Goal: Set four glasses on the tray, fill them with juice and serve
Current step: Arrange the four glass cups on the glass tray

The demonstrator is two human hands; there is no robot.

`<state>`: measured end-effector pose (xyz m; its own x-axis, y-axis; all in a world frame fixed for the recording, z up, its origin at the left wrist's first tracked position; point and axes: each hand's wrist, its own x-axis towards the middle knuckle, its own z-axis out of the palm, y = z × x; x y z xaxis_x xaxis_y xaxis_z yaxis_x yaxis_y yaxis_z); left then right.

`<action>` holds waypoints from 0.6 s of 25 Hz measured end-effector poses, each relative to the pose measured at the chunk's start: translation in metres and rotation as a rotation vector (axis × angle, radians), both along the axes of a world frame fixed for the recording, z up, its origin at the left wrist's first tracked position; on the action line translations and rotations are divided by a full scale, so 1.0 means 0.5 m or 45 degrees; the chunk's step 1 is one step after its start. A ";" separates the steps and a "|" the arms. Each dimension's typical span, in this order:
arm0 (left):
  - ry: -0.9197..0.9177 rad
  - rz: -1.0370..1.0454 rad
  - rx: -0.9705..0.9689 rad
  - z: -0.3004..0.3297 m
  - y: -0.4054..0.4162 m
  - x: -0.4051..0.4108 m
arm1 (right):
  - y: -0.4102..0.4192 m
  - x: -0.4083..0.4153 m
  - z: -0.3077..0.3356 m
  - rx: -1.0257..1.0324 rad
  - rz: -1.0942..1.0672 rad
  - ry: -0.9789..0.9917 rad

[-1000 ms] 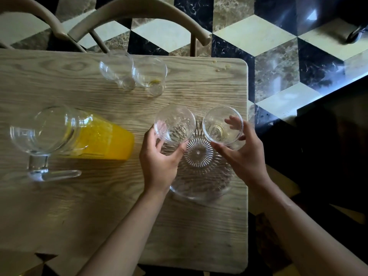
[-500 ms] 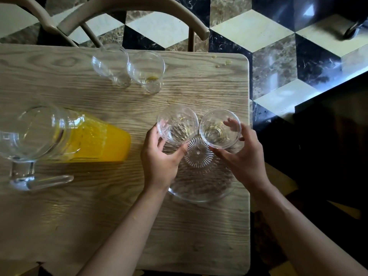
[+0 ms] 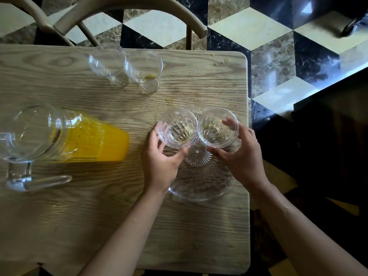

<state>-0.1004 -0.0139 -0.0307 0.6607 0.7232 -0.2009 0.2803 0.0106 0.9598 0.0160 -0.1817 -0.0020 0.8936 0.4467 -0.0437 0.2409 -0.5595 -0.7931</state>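
A clear ribbed glass tray lies near the table's right edge. My left hand grips a clear glass at the tray's far left part. My right hand grips a second clear glass beside it on the right; the two rims touch. I cannot tell whether the glasses rest on the tray. Two more empty glasses stand side by side at the table's far edge. A glass jug of orange juice stands at the left, its handle toward me.
The wooden table ends just right of the tray, with patterned floor tiles beyond. A curved chair back rises behind the far edge. A few juice drops lie near the far right corner.
Both hands have brought their glasses closer together over the tray's far part until the rims touch. The other glasses and the jug stay where they were.
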 end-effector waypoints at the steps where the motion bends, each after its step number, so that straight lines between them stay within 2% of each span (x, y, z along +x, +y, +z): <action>1: 0.007 -0.006 0.002 0.000 -0.001 -0.002 | -0.001 -0.002 0.003 -0.005 0.005 0.006; 5: 0.078 -0.049 0.010 0.012 -0.005 -0.010 | -0.016 -0.002 0.004 -0.062 0.024 0.064; 8: 0.153 -0.091 0.160 0.040 -0.008 -0.029 | -0.032 -0.003 0.017 -0.091 0.047 0.123; 15: 0.126 -0.163 0.402 0.147 -0.010 -0.099 | -0.054 -0.016 0.145 -0.077 0.062 0.167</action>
